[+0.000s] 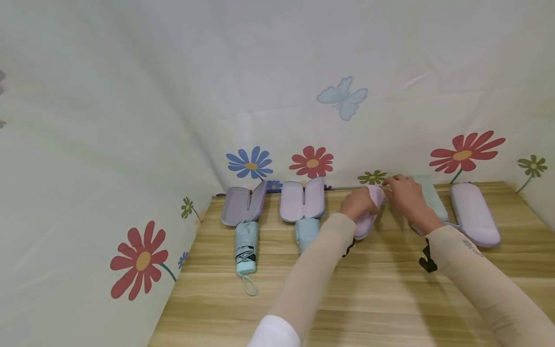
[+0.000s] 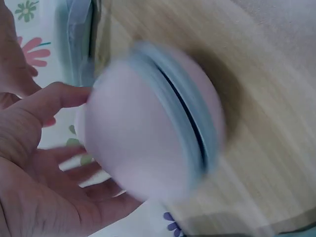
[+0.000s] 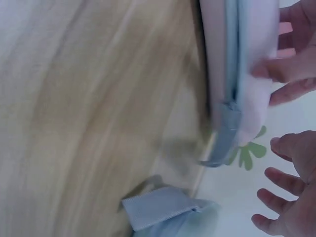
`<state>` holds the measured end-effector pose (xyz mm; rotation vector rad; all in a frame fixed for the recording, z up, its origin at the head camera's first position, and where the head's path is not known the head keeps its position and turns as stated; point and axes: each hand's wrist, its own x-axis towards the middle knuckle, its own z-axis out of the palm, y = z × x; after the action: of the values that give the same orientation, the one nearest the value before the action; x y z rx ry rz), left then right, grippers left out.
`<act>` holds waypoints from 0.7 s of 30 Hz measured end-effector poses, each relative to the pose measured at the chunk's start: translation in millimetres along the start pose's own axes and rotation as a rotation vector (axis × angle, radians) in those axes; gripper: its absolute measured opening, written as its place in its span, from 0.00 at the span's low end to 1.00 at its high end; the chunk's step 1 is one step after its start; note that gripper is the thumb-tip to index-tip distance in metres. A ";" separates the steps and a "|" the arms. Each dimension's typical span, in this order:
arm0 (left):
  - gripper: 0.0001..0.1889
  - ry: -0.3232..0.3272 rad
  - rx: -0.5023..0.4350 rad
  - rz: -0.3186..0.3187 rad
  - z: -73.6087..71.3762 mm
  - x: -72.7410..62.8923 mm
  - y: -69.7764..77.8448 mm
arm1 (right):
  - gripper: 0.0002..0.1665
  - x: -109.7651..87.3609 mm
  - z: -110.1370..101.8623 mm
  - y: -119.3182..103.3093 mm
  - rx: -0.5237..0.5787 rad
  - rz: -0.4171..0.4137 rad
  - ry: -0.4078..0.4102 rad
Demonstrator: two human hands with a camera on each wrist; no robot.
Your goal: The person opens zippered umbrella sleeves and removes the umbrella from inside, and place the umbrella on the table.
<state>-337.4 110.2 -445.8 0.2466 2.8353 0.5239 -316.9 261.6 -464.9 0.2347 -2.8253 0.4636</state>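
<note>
My left hand (image 1: 360, 205) grips a pink zippered case (image 2: 143, 128) with a blue-grey zip band, tilted up off the wooden table. Its thumb and fingers lie around the case in the left wrist view. My right hand (image 1: 406, 198) hovers beside the far end of that case, fingers loosely bent, with nothing visible in its grasp. In the right wrist view, a gap separates the right fingers (image 3: 284, 190) from the case's fabric end tab (image 3: 224, 140). A pale green case (image 1: 431, 197) lies partly hidden behind the right hand.
A closed lilac case (image 1: 474, 214) lies at the right. Leftward are two open cases, one grey-lilac (image 1: 237, 205) and one pink (image 1: 292, 200), with a folded light-blue umbrella (image 1: 246, 246) and another umbrella (image 1: 308, 231) before them. A flowered cloth wall (image 1: 277, 96) stands behind the table.
</note>
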 end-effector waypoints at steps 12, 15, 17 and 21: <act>0.23 -0.031 0.365 0.275 4.0 -5.4 8.1 | 0.33 1.0 -22.6 4.7 -0.051 0.160 -0.169; 0.16 0.033 0.383 0.184 6.1 -13.7 15.7 | 0.35 -2.1 -24.4 6.6 -0.042 0.162 -0.176; 0.15 0.052 0.368 0.080 5.9 -17.1 19.5 | 0.36 -4.8 -25.1 7.3 -0.036 0.156 -0.184; 0.18 0.036 0.316 -0.086 8.2 -19.0 21.2 | 0.39 -10.3 -25.2 8.9 -0.035 0.148 -0.218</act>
<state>-314.5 128.5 -441.4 0.1720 2.9375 0.0603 -302.9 279.5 -447.5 0.0726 -3.0757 0.4433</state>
